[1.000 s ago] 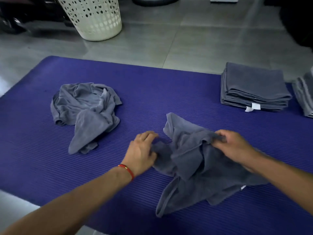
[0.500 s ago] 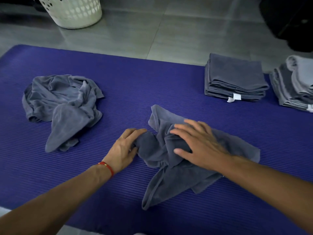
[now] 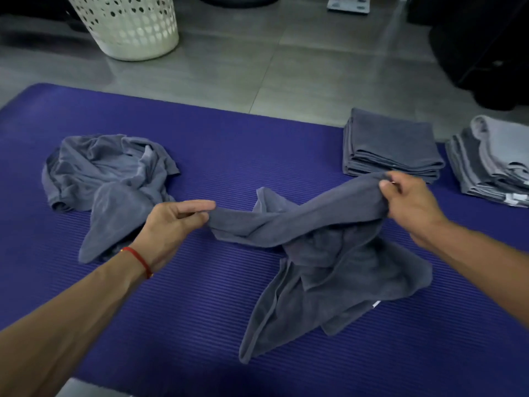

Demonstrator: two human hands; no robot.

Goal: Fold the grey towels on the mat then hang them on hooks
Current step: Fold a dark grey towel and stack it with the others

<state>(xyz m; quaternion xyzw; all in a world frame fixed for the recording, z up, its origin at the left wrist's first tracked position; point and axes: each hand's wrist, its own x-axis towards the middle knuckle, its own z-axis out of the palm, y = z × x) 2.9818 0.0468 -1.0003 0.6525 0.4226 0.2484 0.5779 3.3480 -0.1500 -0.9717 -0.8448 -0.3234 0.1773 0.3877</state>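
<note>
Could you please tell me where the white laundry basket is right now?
In the head view, the white laundry basket stands on the tiled floor at upper left, beyond the purple mat.

Basket (image 3: 126, 27), upper left: top cut off by the frame edge. Stack (image 3: 492, 164), right edge: right side cut off. White object (image 3: 347, 5) on the floor, top centre: partly out of frame, too small to identify. Dark shapes (image 3: 486, 53), upper right: too dim to tell. Folded pile (image 3: 392, 147): near corner hidden behind the towel (image 3: 329, 253). Crumpled towel (image 3: 108, 173): lower part hidden behind the left hand (image 3: 171, 224).
</note>
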